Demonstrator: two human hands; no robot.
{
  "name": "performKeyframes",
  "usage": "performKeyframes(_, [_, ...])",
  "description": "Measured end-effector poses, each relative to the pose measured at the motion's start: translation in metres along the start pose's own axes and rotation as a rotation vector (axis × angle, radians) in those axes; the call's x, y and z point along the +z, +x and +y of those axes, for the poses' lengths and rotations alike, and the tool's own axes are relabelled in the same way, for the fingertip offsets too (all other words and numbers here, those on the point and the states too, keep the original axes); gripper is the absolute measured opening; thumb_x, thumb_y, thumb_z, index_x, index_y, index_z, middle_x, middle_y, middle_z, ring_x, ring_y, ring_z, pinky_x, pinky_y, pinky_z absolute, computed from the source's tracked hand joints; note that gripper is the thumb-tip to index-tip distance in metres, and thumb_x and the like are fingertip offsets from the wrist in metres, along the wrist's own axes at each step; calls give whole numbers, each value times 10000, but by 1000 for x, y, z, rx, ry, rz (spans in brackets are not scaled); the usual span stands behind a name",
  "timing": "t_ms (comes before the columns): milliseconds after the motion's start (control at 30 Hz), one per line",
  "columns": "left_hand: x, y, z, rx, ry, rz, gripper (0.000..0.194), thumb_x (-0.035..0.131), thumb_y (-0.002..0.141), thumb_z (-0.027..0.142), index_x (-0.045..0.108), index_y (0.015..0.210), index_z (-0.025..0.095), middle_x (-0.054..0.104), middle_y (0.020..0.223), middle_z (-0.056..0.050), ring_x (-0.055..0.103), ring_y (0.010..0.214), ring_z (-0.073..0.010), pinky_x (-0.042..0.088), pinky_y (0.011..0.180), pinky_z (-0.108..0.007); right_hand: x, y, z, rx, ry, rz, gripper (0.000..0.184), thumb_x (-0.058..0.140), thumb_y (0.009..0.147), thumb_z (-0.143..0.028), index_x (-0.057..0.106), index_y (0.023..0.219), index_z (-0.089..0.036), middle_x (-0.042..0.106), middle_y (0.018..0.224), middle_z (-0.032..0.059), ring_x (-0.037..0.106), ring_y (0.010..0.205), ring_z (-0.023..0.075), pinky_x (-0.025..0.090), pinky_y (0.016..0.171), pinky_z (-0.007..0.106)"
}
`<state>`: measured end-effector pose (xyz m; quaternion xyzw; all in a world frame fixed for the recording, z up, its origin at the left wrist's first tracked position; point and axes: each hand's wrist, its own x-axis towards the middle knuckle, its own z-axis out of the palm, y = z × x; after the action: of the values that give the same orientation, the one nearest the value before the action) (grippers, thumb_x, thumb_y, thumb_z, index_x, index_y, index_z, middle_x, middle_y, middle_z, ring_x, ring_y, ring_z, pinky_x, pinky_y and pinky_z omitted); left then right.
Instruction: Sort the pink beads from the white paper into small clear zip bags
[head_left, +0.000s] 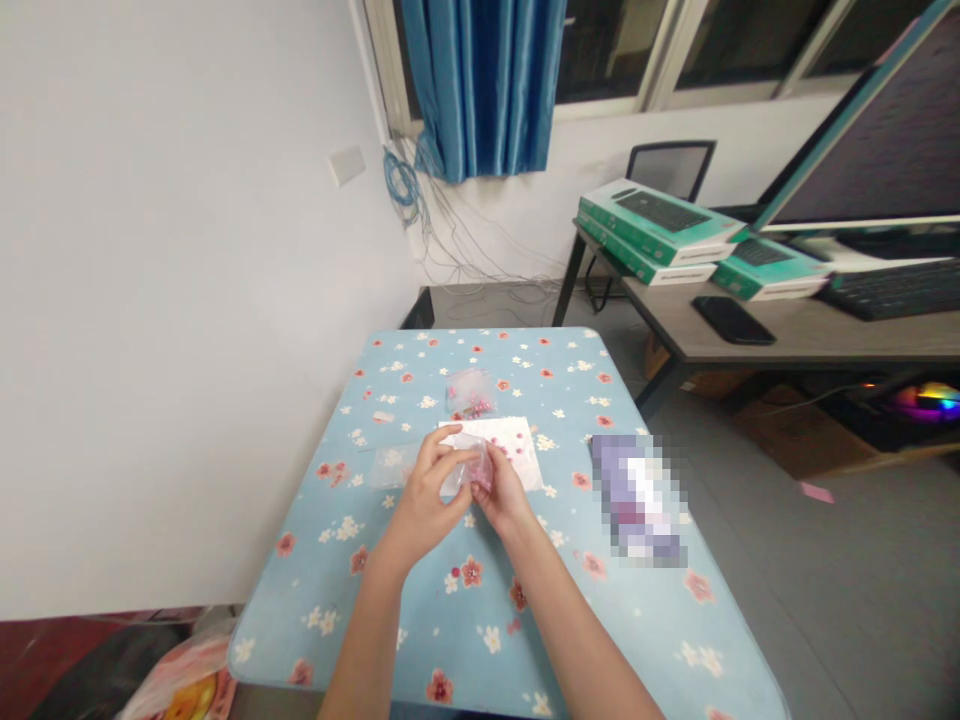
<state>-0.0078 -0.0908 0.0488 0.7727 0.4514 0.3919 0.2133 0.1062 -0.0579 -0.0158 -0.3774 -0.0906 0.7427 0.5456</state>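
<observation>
Between my two hands is a small clear plastic bag (474, 462) with pink pieces in its lower right part. My left hand (433, 485) pinches the bag's left side with curved fingers. On the other side, my right hand (501, 490) has its thumb and fingers closed on the right edge. Beneath them lies a white sheet (529, 462) with several small pink pieces on it. Beyond the sheet rests another clear bag (470, 388) holding pink and red pieces. A flat transparent bag (388, 468) lies left of my left hand.
A blurred-out purple and white item (637, 500) lies on the right of the flowered table (315, 580). One small red piece (455, 573) sits nearer to me. At right, a desk (720, 340) bears green keyboard boxes (660, 225) and a black phone (733, 320).
</observation>
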Motion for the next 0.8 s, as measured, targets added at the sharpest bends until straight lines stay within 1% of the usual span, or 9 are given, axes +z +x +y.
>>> performKeyframes(100, [0,1,2,10,-15,17,299,527,791,64,598,1039,216,441,1295,-90,576,1014,-162,489,936,-375,0,0,1,71,111,30,141,582,778,-309,617,820,-179,635,621,-25,537,453,69,363,337,133])
performKeyframes(200, [1,3,4,21,-17,29,272,520,800,65,606,1017,205,461,1272,-95,584,1006,-166,488,938,-386,0,2,3,70,139,4,139,575,785,-308,619,791,-177,621,598,-25,528,447,71,384,355,143])
performKeyframes(333, [3,5,6,28,-14,46,224,508,823,87,615,984,200,483,1254,-101,590,1006,-173,494,936,-393,3,1,6,63,152,-3,90,582,759,-269,612,765,-185,629,628,-24,556,490,78,447,425,159])
performKeyframes(433, [4,6,6,33,-7,38,213,503,837,106,624,982,205,483,1261,-97,584,1031,-179,485,956,-394,7,-2,6,73,159,14,55,584,743,-235,577,708,-193,603,586,-38,539,467,74,448,431,158])
performKeyframes(533, [3,6,5,23,11,25,203,482,858,116,633,963,204,480,1271,-96,568,1058,-187,469,978,-404,9,-3,6,105,170,19,101,568,750,-221,538,658,-191,538,514,-54,476,406,59,396,376,141])
performKeyframes(633, [2,5,5,20,33,4,200,456,884,137,636,941,201,479,1277,-96,556,1062,-190,470,971,-412,8,0,8,136,150,-27,126,579,747,-231,520,644,-185,473,470,-69,392,352,44,292,307,127])
performKeyframes(700, [1,5,5,21,45,-13,201,451,892,148,638,943,201,476,1285,-95,546,1076,-194,472,966,-411,5,3,10,135,140,-60,108,591,739,-229,530,666,-179,436,450,-80,348,337,38,239,289,121])
performKeyframes(800, [0,4,4,26,61,-40,203,452,898,152,640,950,206,470,1297,-89,530,1102,-196,470,970,-408,2,6,12,144,143,-78,96,598,735,-232,540,690,-170,380,421,-97,292,322,30,191,284,118])
